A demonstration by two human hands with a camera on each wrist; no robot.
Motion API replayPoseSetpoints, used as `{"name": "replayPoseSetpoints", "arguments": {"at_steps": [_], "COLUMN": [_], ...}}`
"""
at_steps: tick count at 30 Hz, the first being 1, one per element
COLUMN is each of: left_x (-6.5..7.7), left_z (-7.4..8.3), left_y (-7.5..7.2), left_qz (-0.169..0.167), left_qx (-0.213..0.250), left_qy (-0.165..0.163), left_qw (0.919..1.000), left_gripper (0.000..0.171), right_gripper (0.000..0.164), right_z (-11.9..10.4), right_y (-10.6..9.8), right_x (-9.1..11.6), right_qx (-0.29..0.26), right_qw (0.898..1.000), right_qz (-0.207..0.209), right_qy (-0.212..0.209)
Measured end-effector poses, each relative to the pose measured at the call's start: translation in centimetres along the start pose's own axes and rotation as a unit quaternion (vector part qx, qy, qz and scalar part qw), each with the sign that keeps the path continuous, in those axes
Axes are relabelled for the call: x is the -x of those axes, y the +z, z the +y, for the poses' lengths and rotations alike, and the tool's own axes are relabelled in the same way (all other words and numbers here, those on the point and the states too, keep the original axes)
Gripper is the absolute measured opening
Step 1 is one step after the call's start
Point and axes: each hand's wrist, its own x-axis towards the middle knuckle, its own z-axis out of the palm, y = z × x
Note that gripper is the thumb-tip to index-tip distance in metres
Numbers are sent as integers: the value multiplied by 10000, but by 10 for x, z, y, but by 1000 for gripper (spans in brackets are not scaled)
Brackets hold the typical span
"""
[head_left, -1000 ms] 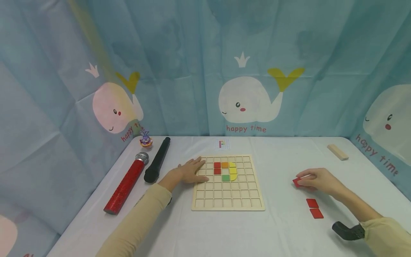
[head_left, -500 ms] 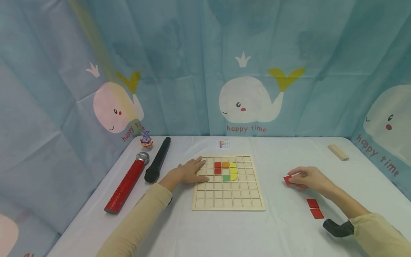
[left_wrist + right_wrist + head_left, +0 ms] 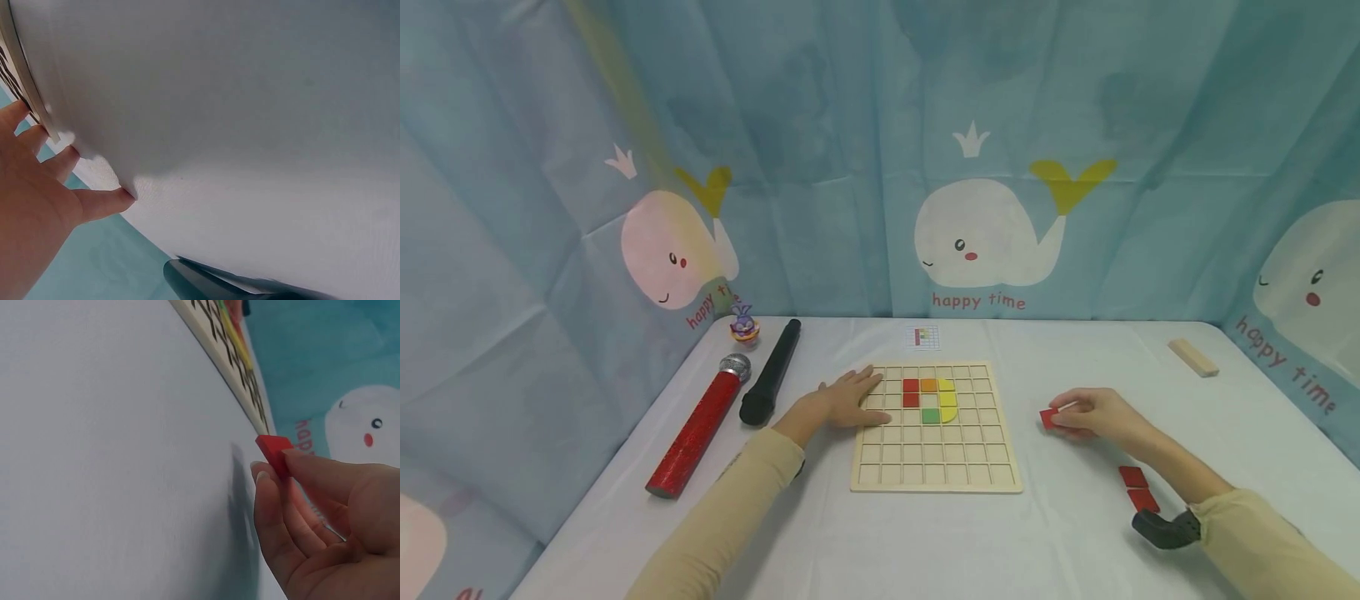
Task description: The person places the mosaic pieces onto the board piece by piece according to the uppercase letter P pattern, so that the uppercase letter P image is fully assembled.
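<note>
My right hand pinches a red square tile between thumb and fingers, to the right of a wooden grid board. In the right wrist view the tile is raised off the white cloth. My left hand rests with spread fingers on the board's left edge. Several tiles sit in the grid: two red tiles, an orange one, yellow ones with rounded corners, and a green one. Two more red tiles lie on the table near my right forearm.
A small card with a coloured grid pattern lies behind the board. To the left are a red microphone, a black microphone and a purple bunny figurine. A wooden block lies at the back right.
My right hand has moved left toward the board, carrying the red tile. The left hand stays on the board's edge, and the placed tiles have not changed.
</note>
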Motion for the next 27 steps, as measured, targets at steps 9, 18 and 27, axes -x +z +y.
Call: {"name": "replayPoseSetpoints", "arguments": {"at_steps": [9,18,27], "left_x": [-1,0,2], "left_z": [0,0,0], "left_y": [2,1,0], "left_qz": [3,23,9], "left_qx": [-4,21,30], "left_qy": [14,0,26], "left_qw": [10000,10000,10000], "left_gripper": [88,88,87], "right_gripper": [42,41,37], "right_z": [-11,-23,-33], "right_y": [13,26,38], "right_x": [-8,-15,-21], "right_qx": [-68,-141,-277], "right_qw": [9999,9997,9993], "right_qz": [-89,-134,-237], "right_qy": [107,162,7]}}
